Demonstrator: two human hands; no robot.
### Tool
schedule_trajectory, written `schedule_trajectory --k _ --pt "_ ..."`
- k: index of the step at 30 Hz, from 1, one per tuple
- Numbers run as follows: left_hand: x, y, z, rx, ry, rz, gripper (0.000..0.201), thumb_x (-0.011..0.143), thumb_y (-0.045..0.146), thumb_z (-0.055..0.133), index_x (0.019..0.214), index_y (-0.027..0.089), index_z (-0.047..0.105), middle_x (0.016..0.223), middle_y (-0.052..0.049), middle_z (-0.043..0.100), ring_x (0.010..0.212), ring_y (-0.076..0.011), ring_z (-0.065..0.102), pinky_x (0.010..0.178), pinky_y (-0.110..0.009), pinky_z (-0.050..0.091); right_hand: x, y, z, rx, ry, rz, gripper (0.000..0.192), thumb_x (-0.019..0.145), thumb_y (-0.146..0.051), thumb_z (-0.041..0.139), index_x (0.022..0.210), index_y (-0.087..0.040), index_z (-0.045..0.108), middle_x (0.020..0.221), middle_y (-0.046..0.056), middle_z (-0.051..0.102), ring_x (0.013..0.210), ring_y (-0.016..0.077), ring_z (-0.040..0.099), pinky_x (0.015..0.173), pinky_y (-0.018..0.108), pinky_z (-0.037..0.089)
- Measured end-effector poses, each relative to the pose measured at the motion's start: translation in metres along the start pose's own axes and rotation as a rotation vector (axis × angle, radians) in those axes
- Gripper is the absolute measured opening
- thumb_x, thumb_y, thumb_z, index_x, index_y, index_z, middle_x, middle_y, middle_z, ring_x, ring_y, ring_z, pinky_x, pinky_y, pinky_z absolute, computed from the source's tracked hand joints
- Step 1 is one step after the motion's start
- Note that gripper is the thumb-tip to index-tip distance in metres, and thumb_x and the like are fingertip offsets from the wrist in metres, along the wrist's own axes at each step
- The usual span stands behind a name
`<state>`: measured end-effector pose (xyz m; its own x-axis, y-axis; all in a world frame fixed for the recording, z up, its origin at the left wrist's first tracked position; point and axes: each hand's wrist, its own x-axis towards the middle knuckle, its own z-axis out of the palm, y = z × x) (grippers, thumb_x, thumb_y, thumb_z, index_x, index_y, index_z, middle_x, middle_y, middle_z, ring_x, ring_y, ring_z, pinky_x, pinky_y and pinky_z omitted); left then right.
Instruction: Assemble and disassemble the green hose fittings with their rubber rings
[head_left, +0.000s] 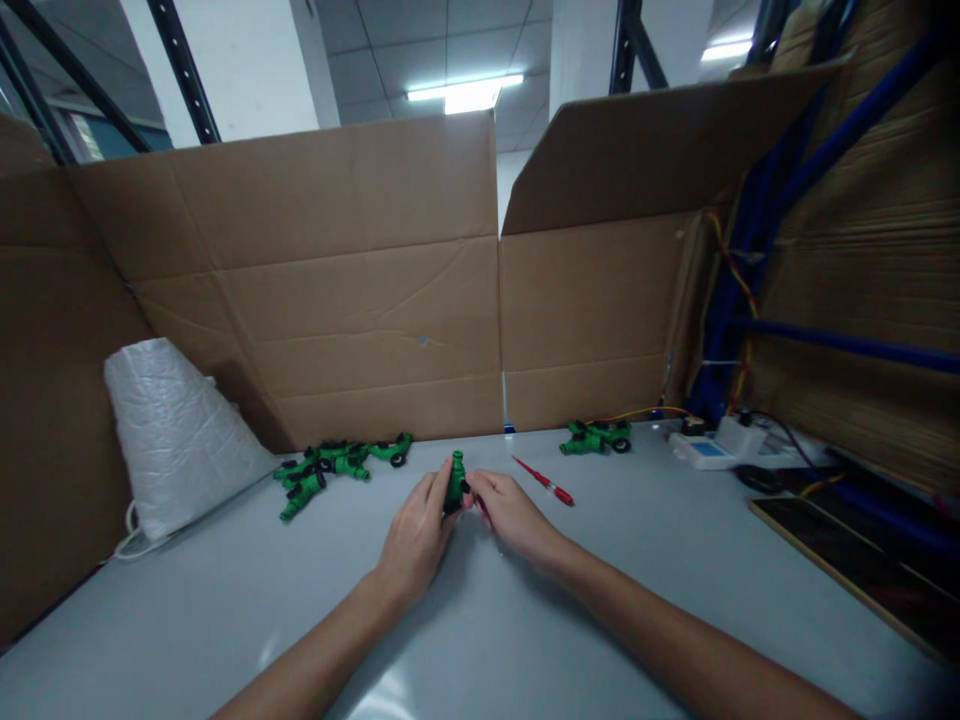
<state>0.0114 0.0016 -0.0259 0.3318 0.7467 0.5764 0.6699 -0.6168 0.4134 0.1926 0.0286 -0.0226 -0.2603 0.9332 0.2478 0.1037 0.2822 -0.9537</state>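
Observation:
My left hand [415, 535] grips a small green plastic connector [454, 480], holding it upright just above the grey table. My right hand [510, 515] meets it from the right, its fingertips pinched at a small black part on the connector's lower side. A thin reddish tool seems to run under my right fingers, mostly hidden. A heap of several more green connectors [334, 465] lies to the left of my hands, near the cardboard wall. Another small group of green connectors [598, 437] lies to the far right.
A red screwdriver [545, 482] lies just beyond my right hand. A white woven sack [174, 430] stands at the left. Cardboard walls [360, 300] enclose the back and left. A white device with cables [712, 447] and a dark board [862, 570] sit at the right.

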Motion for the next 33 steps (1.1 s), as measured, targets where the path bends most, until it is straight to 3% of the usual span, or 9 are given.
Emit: schedule_trajectory --k 5,10,14,17,20,24,28,33 --pt "0.008 0.006 -0.006 -0.182 -0.005 -0.101 0.055 0.098 0.034 0.067 0.149 0.027 0.046 0.130 -0.010 0.070 0.117 -0.0261 0.069 0.103 -0.038 0.052 0.001 -0.004 0.000 0.104 0.012 0.055 0.052 0.096 -0.064 0.049 0.069 -0.021 0.057 0.056 -0.004 0.044 0.049 0.0138 0.041 0.050 0.025 0.033" --pt "0.013 0.007 -0.019 -0.322 0.027 -0.152 0.039 0.087 0.043 0.081 0.113 0.022 0.061 0.111 -0.006 0.073 0.100 -0.0222 0.069 0.092 -0.031 0.052 0.003 -0.006 -0.008 0.070 0.024 0.006 0.048 0.094 -0.060 0.052 0.068 -0.021 0.058 0.055 -0.003 0.045 0.052 0.0149 0.043 0.052 0.026 0.034" --pt "0.013 0.008 -0.022 -0.389 -0.027 -0.218 0.035 0.091 0.046 0.075 0.113 0.021 0.066 0.102 -0.004 0.072 0.083 -0.0189 0.065 0.078 -0.028 0.051 0.002 -0.005 -0.012 0.100 -0.006 0.081 0.043 0.094 -0.054 0.050 0.069 -0.020 0.059 0.056 -0.003 0.046 0.050 0.0138 0.041 0.049 0.025 0.031" --pt "0.014 0.009 -0.020 -0.463 -0.005 -0.243 0.034 0.093 0.047 0.072 0.113 0.021 0.067 0.112 -0.007 0.069 0.098 -0.0216 0.065 0.081 -0.027 0.053 0.000 -0.006 -0.013 0.120 -0.040 0.128 0.043 0.093 -0.055 0.049 0.070 -0.020 0.059 0.056 -0.004 0.045 0.047 0.0125 0.038 0.045 0.024 0.027" --pt "0.017 0.006 -0.019 -0.578 0.037 -0.288 0.040 0.092 0.051 0.071 0.118 0.021 0.066 0.128 -0.009 0.064 0.115 -0.0241 0.062 0.088 -0.028 0.054 0.001 -0.008 -0.016 0.092 0.003 0.086 0.041 0.091 -0.055 0.054 0.071 -0.020 0.061 0.055 -0.005 0.042 0.047 0.0113 0.036 0.044 0.023 0.025" --pt "0.020 -0.002 -0.019 -0.729 0.009 -0.357 0.046 0.090 0.055 0.074 0.116 0.017 0.068 0.119 -0.010 0.070 0.114 -0.0248 0.063 0.099 -0.033 0.050 0.004 -0.008 -0.021 0.149 0.086 0.065 0.034 0.084 -0.052 0.064 0.088 -0.018 0.066 0.061 -0.007 0.047 0.045 0.0092 0.037 0.041 0.022 0.025" --pt "0.020 -0.008 -0.017 -0.915 -0.021 -0.481 0.047 0.088 0.057 0.077 0.108 0.016 0.067 0.099 -0.006 0.069 0.094 -0.0203 0.066 0.082 -0.028 0.053 0.008 -0.004 -0.024 0.276 0.259 0.021 0.049 0.077 -0.055 0.075 0.108 -0.021 0.058 0.068 -0.008 0.055 0.044 0.0088 0.046 0.040 0.020 0.031" --pt "0.017 -0.004 -0.016 -1.107 -0.136 -0.607 0.046 0.087 0.059 0.077 0.098 0.016 0.066 0.094 -0.006 0.065 0.086 -0.0188 0.064 0.070 -0.028 0.057 0.009 -0.006 -0.026 0.414 0.336 -0.075 0.056 0.073 -0.062 0.084 0.096 -0.022 0.052 0.075 -0.005 0.062 0.057 0.0138 0.065 0.053 0.025 0.053"
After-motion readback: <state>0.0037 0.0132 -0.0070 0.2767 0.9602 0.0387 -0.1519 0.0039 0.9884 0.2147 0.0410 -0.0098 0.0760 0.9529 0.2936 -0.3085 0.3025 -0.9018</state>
